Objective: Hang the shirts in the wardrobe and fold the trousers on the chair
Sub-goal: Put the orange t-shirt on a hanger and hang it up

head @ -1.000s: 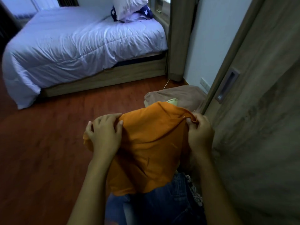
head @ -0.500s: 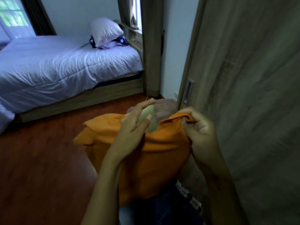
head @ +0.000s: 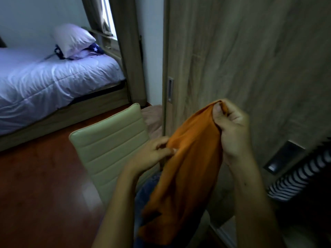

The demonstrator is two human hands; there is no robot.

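**A:** Head view — where is the orange shirt (head: 188, 176)?

**B:** Held up bunched, in front of the wardrobe door (head: 232, 59) and just beside the chair (head: 111, 140). The right hand (head: 231, 129) grips its top edge, and the left hand (head: 152, 154) pinches a fold lower down.

**A:** How to do it well?

**B:** I'd find the collar and both shoulders first — bunched like this, it would likely hang crooked. The blue denim (head: 148, 187) below looks not yet folded.

**A:** Any writing?

**B:** None I can read.
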